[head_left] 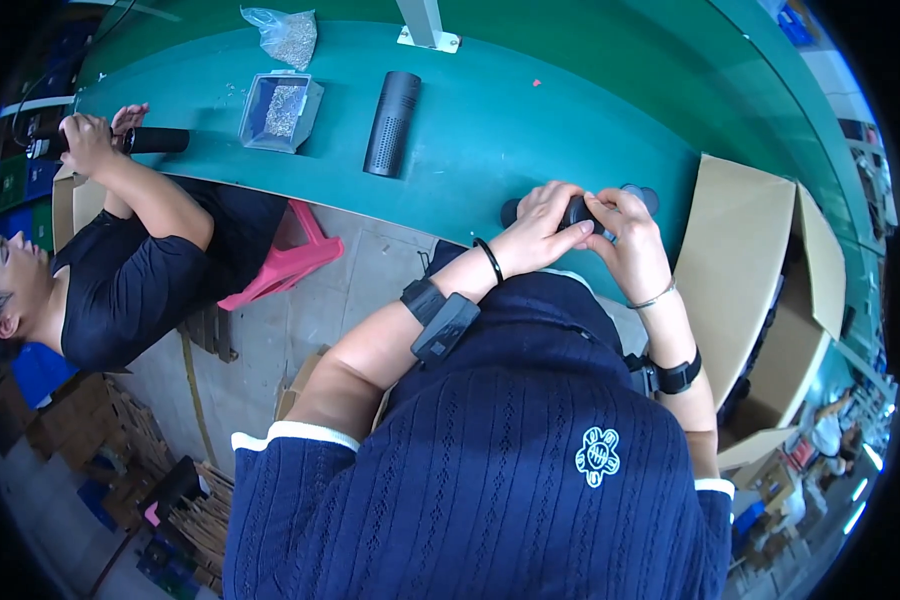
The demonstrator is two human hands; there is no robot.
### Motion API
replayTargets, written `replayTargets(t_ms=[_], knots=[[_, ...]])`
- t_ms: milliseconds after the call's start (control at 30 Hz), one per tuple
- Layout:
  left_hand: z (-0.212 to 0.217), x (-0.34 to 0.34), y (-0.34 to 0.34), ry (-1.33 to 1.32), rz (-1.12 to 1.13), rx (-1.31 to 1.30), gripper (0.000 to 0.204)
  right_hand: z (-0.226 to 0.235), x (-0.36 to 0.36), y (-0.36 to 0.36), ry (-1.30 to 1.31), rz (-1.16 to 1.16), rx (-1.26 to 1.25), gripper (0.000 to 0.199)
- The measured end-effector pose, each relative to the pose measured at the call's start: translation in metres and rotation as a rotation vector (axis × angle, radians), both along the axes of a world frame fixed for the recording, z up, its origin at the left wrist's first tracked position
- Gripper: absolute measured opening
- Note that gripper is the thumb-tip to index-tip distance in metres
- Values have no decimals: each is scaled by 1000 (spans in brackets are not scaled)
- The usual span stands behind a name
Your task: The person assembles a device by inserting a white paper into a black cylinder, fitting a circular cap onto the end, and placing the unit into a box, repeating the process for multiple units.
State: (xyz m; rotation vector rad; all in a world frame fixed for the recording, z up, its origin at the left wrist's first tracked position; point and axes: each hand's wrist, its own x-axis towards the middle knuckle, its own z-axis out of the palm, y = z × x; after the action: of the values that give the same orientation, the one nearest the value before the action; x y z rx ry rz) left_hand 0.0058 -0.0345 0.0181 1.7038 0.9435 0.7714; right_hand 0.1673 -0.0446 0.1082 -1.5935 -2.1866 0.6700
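Observation:
Over the green workbench, my left hand (538,228) and my right hand (626,232) meet around a small black rounded part (577,212). Fingers and thumbs of both hands are closed on it, and they hide much of its shape. Beside my left hand, a dark rounded end (510,212) shows, partly covered by the fingers; I cannot tell whether it belongs to the same piece. Several dark round pieces (646,198) lie just beyond my right hand. Farther left on the bench is a black cylinder with a perforated section (392,125).
A grey bin (309,112) holds small pale granules, with a clear bag of granules (292,40) behind it. An open cardboard box (740,230) stands close on my right. At left, a co-worker (135,240) handles a black cylinder (159,140) near a pink stool (290,262).

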Motion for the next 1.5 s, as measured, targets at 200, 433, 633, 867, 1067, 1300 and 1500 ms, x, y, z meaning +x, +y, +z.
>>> replayTargets(t_ms=[200,433,633,867,1067,1300,1500], knots=[[3,-3,6,-29,-28,-75,46,-7,3,2,11,46,39,51],[-12,-9,9,-152,-61,-152,64,-42,16,12,601,-58,-338,30],[-8,-6,2,-138,12,-184,75,-44,14,10,783,-180,-633,28],[-3,-7,7,-188,-24,-203,73,-41,11,11,842,-189,-712,28],[2,-14,9,-172,9,-117,72,-38,5,15,792,-174,-675,27],[-2,-7,3,-179,23,-156,82,-56,14,6,800,-165,-613,29],[8,-6,2,-105,7,-141,84,-66,21,5,825,-183,-621,30]])
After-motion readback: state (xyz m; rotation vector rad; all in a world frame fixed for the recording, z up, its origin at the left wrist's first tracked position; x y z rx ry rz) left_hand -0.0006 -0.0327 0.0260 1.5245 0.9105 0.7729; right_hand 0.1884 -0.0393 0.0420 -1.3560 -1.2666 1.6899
